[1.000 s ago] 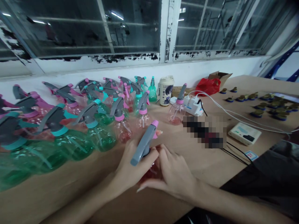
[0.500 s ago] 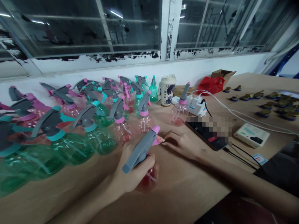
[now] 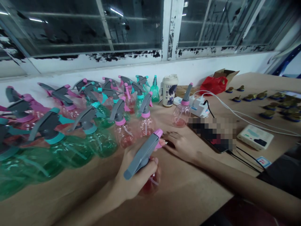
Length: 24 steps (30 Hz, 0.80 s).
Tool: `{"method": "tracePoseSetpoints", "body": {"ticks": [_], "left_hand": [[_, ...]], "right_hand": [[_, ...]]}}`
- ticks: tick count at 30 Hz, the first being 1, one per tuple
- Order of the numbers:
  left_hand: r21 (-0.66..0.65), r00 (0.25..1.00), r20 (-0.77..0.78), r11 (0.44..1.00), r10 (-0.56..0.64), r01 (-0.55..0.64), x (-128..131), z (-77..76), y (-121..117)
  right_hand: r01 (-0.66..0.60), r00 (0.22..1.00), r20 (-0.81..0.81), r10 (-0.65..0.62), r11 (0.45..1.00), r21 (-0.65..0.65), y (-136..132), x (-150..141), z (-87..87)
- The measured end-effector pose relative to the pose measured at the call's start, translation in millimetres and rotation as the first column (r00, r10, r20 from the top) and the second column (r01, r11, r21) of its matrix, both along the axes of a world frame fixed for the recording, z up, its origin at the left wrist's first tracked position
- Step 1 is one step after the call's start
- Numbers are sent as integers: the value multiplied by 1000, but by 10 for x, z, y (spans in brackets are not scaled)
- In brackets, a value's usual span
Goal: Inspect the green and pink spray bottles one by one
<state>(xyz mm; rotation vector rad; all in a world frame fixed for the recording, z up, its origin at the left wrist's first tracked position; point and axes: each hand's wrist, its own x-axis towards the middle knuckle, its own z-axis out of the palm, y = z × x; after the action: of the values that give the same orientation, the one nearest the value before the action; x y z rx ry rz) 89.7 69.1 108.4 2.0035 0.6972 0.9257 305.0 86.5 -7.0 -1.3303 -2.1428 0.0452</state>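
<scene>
In front of me my left hand (image 3: 134, 169) is wrapped round the neck of a spray bottle (image 3: 151, 183) with a grey head, a pink nozzle and a little red liquid inside. A fingertip shows by its pink trigger. My right hand (image 3: 180, 144) lies on the table just beyond the nozzle, palm down, its fingers stretched left and loosely bent; their tips are partly hidden behind the nozzle. Nothing shows in that hand. Just behind it stands another pink-collared spray bottle (image 3: 181, 116). Two more pink-collared ones, including a clear-pink bottle (image 3: 146, 124), stand behind my left hand.
Green and pink spray bottles (image 3: 70, 150) crowd the left of the table (image 3: 188, 194). A paper cup (image 3: 169, 91), a white power adapter (image 3: 199, 106), a phone (image 3: 209, 136), a white box (image 3: 255, 137), cables, a red bag (image 3: 213, 85) and several gold-and-blue pieces (image 3: 268, 113) occupy the right side.
The spray bottle in my left hand has shifted slightly right and down. My right hand stays nearly where it was, beside the nozzle.
</scene>
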Motion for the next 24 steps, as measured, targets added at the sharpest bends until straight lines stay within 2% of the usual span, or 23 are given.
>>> {"method": "tracePoseSetpoints", "body": {"ticks": [2, 5, 9, 14, 24], "left_hand": [[9, 999, 9, 999, -42, 42, -3, -15, 4], [38, 1000, -1, 999, -19, 19, -11, -44, 9], [32, 998, 44, 998, -48, 46, -16, -76, 21], [203, 999, 29, 979, -16, 9, -26, -92, 57], [136, 998, 45, 990, -49, 43, -16, -84, 54]], "right_hand": [[5, 1000, 6, -5, 1000, 0, -3, -5, 7], [15, 1000, 12, -15, 1000, -1, -1, -7, 19], [28, 999, 18, -28, 1000, -5, 11, -9, 31], [35, 999, 19, -35, 999, -10, 14, -24, 48], [46, 998, 34, -47, 999, 2, -4, -27, 45]]}}
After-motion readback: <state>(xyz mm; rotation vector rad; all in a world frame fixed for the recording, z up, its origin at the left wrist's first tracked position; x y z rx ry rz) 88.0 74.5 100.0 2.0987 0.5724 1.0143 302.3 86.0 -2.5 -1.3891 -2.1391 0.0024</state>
